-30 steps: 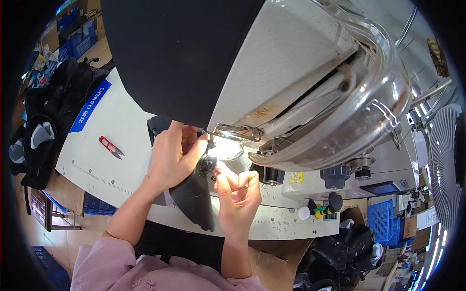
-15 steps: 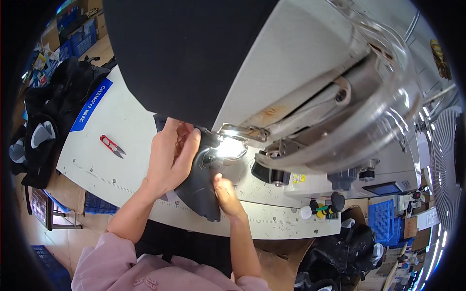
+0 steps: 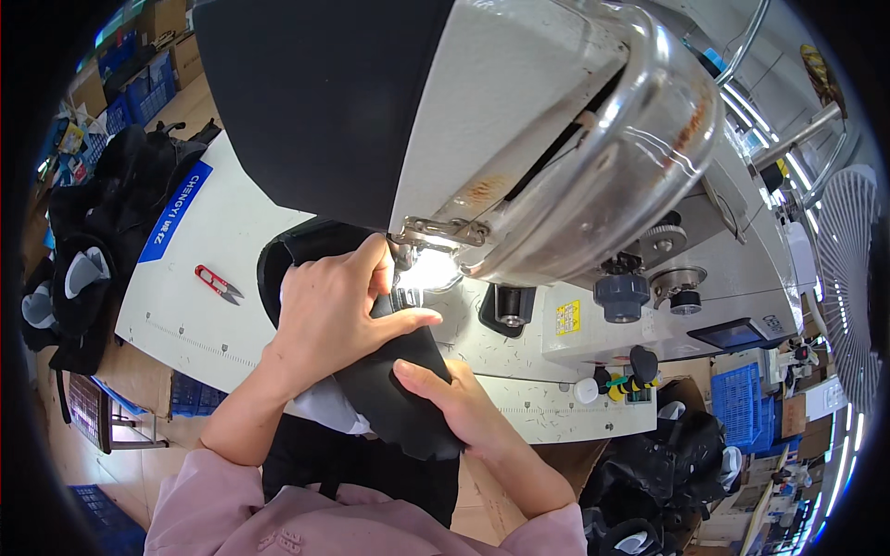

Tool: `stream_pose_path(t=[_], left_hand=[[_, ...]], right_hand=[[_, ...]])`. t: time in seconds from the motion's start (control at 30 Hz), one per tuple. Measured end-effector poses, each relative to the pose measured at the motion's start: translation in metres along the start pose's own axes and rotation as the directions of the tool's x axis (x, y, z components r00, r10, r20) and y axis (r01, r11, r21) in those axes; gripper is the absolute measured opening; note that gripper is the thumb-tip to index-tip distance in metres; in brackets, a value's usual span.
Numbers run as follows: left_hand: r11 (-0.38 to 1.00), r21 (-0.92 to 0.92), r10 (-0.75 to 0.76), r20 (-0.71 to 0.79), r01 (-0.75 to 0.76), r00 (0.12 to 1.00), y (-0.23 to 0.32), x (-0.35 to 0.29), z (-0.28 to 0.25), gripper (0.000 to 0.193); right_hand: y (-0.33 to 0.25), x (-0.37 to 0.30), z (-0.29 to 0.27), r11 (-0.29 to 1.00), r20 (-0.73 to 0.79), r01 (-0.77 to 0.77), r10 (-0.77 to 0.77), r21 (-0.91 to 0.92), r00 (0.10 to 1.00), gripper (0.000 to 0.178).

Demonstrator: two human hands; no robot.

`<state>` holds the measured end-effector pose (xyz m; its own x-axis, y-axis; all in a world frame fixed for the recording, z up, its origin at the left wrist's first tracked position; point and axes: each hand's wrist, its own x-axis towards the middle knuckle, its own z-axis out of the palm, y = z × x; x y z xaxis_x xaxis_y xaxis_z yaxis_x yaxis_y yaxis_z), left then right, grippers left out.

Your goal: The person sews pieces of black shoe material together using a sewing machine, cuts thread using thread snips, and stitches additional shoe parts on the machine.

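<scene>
A dark piece of fabric (image 3: 394,385) lies under the lit needle area of a sewing machine (image 3: 436,232) and hangs over the table's near edge. White material (image 3: 332,406) shows beneath it. My left hand (image 3: 324,310) is on the fabric just left of the needle, fingers bent over it and thumb stretched toward the presser foot. Lower and to the right, my right hand (image 3: 454,403) grips the fabric's right edge, thumb on top, its other fingers mostly hidden underneath.
Red-handled thread snips (image 3: 218,284) lie on the white table (image 3: 171,306) at left. Dark goods (image 3: 120,195) are heaped beyond the table's left edge, more (image 3: 663,473) at lower right. Small spools (image 3: 630,382) stand at the right. A fan (image 3: 848,287) is at far right.
My right hand has come down and right from beside the needle and now grips the fabric edge. My left thumb has stretched out to the right. The machine appears shifted left in view.
</scene>
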<state>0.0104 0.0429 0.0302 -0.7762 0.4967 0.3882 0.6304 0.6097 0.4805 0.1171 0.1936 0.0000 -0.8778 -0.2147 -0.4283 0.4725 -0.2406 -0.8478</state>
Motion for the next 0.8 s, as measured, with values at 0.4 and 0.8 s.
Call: stream_pose_path(t=[0.4,0.8], left_hand=[[0.978,-0.191,-0.100,-0.071,0.085,0.992,-0.002,-0.005,0.014,0.026],[0.975,-0.207,0.042,-0.163,-0.076,0.986,-0.015,0.008,0.017,0.030]], right_hand=[[0.001,0.000,0.000,0.995,-0.011,-0.035,0.037,0.089,0.999,0.048],[-0.005,0.006,0.008,0.987,-0.033,-0.056,0.062,0.153,0.998,0.045]])
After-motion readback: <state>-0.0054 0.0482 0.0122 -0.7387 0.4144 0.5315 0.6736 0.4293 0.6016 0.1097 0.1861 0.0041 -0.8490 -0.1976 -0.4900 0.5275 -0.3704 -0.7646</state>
